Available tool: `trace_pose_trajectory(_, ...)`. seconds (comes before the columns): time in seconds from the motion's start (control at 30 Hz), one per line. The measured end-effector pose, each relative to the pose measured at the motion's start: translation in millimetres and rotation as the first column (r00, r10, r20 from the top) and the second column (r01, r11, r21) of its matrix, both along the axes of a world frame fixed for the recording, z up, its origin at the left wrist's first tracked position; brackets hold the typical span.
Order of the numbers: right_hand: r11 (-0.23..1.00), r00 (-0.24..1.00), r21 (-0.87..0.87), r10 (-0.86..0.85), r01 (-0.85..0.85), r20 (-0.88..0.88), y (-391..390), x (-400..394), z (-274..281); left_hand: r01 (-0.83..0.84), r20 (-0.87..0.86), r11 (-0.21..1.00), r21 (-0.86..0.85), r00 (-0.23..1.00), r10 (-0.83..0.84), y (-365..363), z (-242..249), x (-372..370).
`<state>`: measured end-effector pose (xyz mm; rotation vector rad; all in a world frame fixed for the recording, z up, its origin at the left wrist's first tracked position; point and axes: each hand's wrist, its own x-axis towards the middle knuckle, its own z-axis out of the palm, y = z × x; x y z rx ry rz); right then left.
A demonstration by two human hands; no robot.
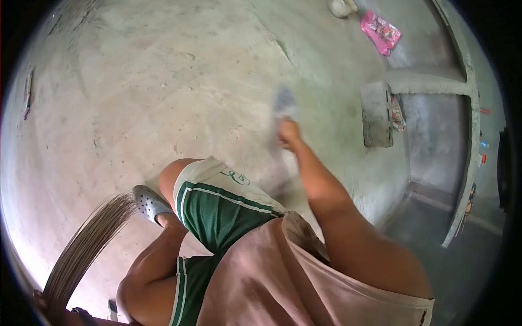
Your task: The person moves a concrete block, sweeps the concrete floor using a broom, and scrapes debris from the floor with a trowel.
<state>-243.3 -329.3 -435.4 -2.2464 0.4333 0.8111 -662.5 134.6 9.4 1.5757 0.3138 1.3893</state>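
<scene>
My right hand (288, 133) reaches out over the concrete floor (163, 81) and grips a blurred grey object (284, 103); what it is cannot be made out. At the bottom left edge, my left hand (41, 300) holds the bound end of a stick broom (81, 250). The broom's bristles fan up toward my foot in a grey clog (148, 202). My green shorts (217, 206) and pinkish shirt (272, 282) fill the lower middle.
A grey concrete block (376, 114) lies to the right of my right hand, with a small wrapper (397, 113) beside it. A pink packet (380, 31) and a white object (341, 6) lie at the top. A raised concrete ledge (435, 84) borders a lower dark channel (435, 141) on the right.
</scene>
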Motion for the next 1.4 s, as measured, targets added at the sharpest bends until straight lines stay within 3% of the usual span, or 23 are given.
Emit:
trace_pose_trajectory(0.03, 0.989, 0.989, -0.014, -0.145, 0.145, 0.0, -42.4, 16.7, -4.9, -0.044, -0.032, 0.999, 0.029, 0.998, 0.045, 0.0, -2.1, 3.3)
trace_pose_trajectory(0.07, 0.885, 0.885, 0.023, -0.464, 0.465, -0.044, -64.9, 30.5, 8.5, -0.059, -0.049, 0.997, 0.043, 0.997, 0.061, 0.9, -1.9, 7.3)
trace_pose_trajectory(0.1, 0.884, 0.884, 0.014, -0.465, 0.466, -0.05, -82.8, 37.0, -0.4, -0.077, -0.081, 0.996, 0.053, 0.993, 0.081, 2.2, -2.6, 10.2)
trace_pose_trajectory(0.17, 0.891, 0.89, 0.111, -0.416, 0.44, -0.186, -104.7, 64.2, -47.1, -0.117, -0.141, 0.991, 0.072, 0.982, 0.126, 6.4, -5.2, 12.9)
trace_pose_trajectory(0.2, 0.997, 0.991, -0.04, -0.07, 0.066, -0.114, -83.9, 65.3, -71.7, -0.13, -0.163, 0.988, 0.084, 0.976, 0.142, 8.6, -7.7, 17.4)
trace_pose_trajectory(0.23, 0.929, 0.95, -0.202, 0.295, -0.31, -0.102, -52.8, 62.9, -101.7, -0.148, -0.197, 0.984, 0.096, 0.966, 0.165, 11.7, -12.3, 21.3)
trace_pose_trajectory(0.27, 0.914, 0.929, -0.176, 0.349, -0.366, -0.121, -15.6, 60.9, -100.5, -0.172, -0.227, 0.978, 0.116, 0.954, 0.195, 14.2, -15.5, 24.4)
trace_pose_trajectory(0.4, 0.894, 0.893, -0.144, 0.385, -0.423, -0.232, 64.3, 53.5, 39.5, -0.234, -0.326, 0.948, 0.216, 0.898, 0.296, 25.7, -32.2, 18.9)
trace_pose_trajectory(0.43, 0.891, 0.88, -0.119, 0.398, -0.438, -0.259, 50.5, 55.7, 27.5, -0.239, -0.36, 0.94, 0.245, 0.877, 0.317, 30.7, -35.4, 16.9)
trace_pose_trajectory(0.57, 0.984, 0.983, 0.028, -0.174, 0.175, -0.051, -36.8, 68.1, 4.2, -0.296, -0.457, 0.866, 0.403, 0.755, 0.471, 34.7, -47.4, 10.3)
trace_pose_trajectory(0.67, 0.943, 0.918, 0.011, -0.32, 0.332, -0.236, -86.9, 111.3, -49.8, -0.285, -0.521, 0.785, 0.55, 0.618, 0.589, 41.5, -51.5, 13.1)
trace_pose_trajectory(0.77, 0.967, 0.967, -0.052, -0.251, 0.249, -0.047, -5.6, 83.8, -68.3, -0.2, -0.526, 0.652, 0.731, 0.443, 0.726, 53.5, -53.9, 10.6)
trace_pose_trajectory(0.87, 0.981, 0.998, -0.19, 0.022, -0.034, -0.065, 23.7, 78.0, -96.0, 0.062, -0.454, 0.458, 0.887, 0.294, 0.841, 82.0, -50.1, 4.0)
trace_pose_trajectory(0.93, 0.994, 0.992, 0.102, 0.061, -0.05, -0.112, 22.6, 81.0, -93.6, 0.346, -0.539, 0.434, 0.832, 0.315, 0.781, 108.0, -47.0, 8.5)
trace_pose_trajectory(0.97, 0.996, 0.99, -0.011, 0.081, -0.083, -0.116, 16.4, 88.0, -85.1, 0.144, -0.582, 0.572, 0.808, 0.352, 0.733, 120.9, -57.9, 16.1)
trace_pose_trajectory(1.0, 0.997, 0.984, 0.031, 0.075, -0.071, -0.162, 18.6, 86.3, -59.2, -0.143, -0.673, 0.82, 0.553, 0.503, 0.542, 131.2, -75.3, 42.4)
trace_pose_trajectory(1.03, 0.994, 0.972, 0.082, 0.086, -0.069, -0.22, 25.5, 80.3, -34.7, -0.293, -0.627, 0.935, 0.199, 0.696, 0.352, 143.0, -91.5, 74.0)
trace_pose_trajectory(1.07, 0.997, 0.981, 0.069, 0.057, -0.045, -0.185, 36.0, 73.0, -30.1, -0.316, -0.585, 0.949, 0.002, 0.769, 0.257, 147.7, -101.0, 107.2)
trace_pose_trajectory(1.1, 0.996, 0.973, 0.092, 0.029, -0.008, -0.227, 43.2, 63.7, -17.3, -0.13, -0.6, 0.981, 0.143, 0.777, 0.19, 150.8, -107.6, 139.6)
trace_pose_trajectory(1.2, 0.993, 0.979, 0.094, 0.086, -0.07, -0.182, 40.2, 37.9, -26.1, 0.069, -0.816, 0.964, 0.255, 0.551, 0.176, 146.7, -130.0, 230.5)
trace_pose_trajectory(1.3, 0.985, 0.971, 0.033, 0.172, -0.169, -0.167, 28.6, 9.0, -13.2, 0.177, -0.921, 0.984, -0.015, 0.381, -0.082, 190.6, -209.3, 239.6)
trace_pose_trajectory(1.37, 0.975, 0.963, 0.019, 0.22, -0.219, -0.158, 40.3, 33.8, -12.8, 0.122, -0.981, 0.992, -0.026, 0.185, -0.049, 206.9, -278.5, 256.6)
trace_pose_trajectory(1.4, 0.951, 0.94, -0.131, 0.246, -0.281, -0.236, 52.6, 41.6, 16.8, 0.202, -0.985, 0.979, 0.012, 0.172, -0.024, 211.0, -298.1, 244.9)
